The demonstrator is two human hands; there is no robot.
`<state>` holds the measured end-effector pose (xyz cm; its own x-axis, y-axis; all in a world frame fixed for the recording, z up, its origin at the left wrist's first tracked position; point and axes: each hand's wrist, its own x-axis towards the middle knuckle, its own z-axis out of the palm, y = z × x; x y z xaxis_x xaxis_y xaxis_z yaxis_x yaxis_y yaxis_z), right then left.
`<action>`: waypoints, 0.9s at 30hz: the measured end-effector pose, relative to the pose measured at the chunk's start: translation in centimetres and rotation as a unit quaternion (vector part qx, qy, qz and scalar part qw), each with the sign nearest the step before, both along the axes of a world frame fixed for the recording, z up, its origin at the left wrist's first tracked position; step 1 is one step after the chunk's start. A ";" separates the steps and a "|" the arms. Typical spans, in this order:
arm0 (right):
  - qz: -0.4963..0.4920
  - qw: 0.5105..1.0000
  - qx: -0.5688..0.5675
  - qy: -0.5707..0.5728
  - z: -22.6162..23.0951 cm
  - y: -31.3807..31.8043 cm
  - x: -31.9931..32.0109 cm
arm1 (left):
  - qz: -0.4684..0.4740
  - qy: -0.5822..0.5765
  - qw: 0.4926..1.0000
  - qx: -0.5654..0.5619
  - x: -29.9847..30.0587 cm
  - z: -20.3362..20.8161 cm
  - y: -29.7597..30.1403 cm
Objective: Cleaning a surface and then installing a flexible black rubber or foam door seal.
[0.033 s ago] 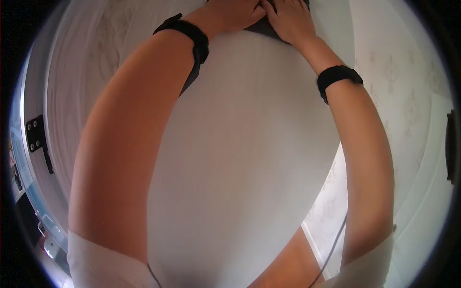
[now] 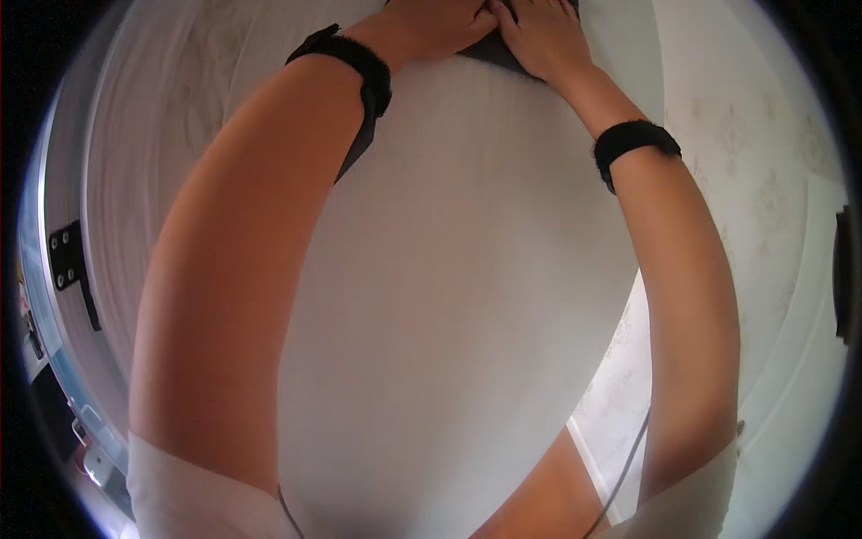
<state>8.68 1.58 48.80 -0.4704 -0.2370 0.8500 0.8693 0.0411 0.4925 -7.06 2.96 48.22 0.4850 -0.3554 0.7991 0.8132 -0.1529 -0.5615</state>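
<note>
Here's the pale table (image 2: pixel 449 269), filling the middle | on it a dark, flat sheet (image 2: pixel 500 56), running off the top edge | right hand (image 2: pixel 545 38) palm-down over it, left hand (image 2: pixel 444 29) just beside; fingertips partly hidden, can't tell whether either pinches | sheet showing between and below the hands

Arms (image 2: pixel 233 242) stretched forward, left grip (image 2: pixel 449 29) close beside right grip (image 2: pixel 545 38)
</note>
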 end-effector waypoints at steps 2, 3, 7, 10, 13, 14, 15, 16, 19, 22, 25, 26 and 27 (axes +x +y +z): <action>0.005 1.000 -0.007 0.018 0.3 -0.2 -0.1 | 0.002 0.009 1.000 0.005 -0.1 0.7 0.2; -0.002 1.000 0.000 0.019 0.5 0.1 0.0 | 0.004 0.015 1.000 0.006 -0.1 0.9 0.4; -0.016 0.999 0.026 0.011 1.4 1.5 0.8 | 0.082 0.038 0.994 0.057 0.2 1.9 1.1; -0.043 0.999 0.001 0.023 1.9 2.2 1.1 | 0.013 0.028 0.999 0.021 0.6 2.5 2.3; -0.036 0.999 0.002 0.014 2.1 2.0 1.2 | 0.005 0.043 0.998 0.043 0.4 3.1 3.0; -0.038 0.999 0.011 0.016 2.4 1.7 1.7 | -0.005 0.049 0.998 0.032 0.9 3.5 2.3; -0.040 0.999 0.020 -0.004 2.7 2.2 1.9 | 0.008 0.051 0.998 0.033 0.8 3.4 2.4; -0.044 0.999 0.020 -0.004 3.0 2.6 2.0 | 0.004 0.051 0.998 0.033 0.5 3.6 2.9; -0.037 0.999 0.017 -0.015 3.4 3.3 1.8 | 0.231 0.140 0.951 0.150 0.1 3.2 2.4; -0.047 0.997 0.036 -0.039 3.8 3.4 1.7 | 0.032 0.087 0.992 0.081 0.4 3.1 3.1; -0.073 0.992 0.060 -0.082 4.4 2.6 1.7 | 0.147 0.136 0.968 0.153 -0.2 4.3 3.0; -0.106 0.986 0.079 -0.104 4.5 2.4 1.6 | 0.097 0.126 0.977 0.139 -0.4 4.7 3.1; -0.051 0.995 0.047 -0.070 4.2 2.4 1.6 | 0.099 0.127 0.977 0.139 -0.2 4.5 2.9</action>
<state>10.33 3.98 53.04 -0.6088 -0.2582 0.7502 0.7888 -0.0958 0.6071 -7.26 5.90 52.73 0.7368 -0.4205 0.5294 0.6398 0.1807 -0.7470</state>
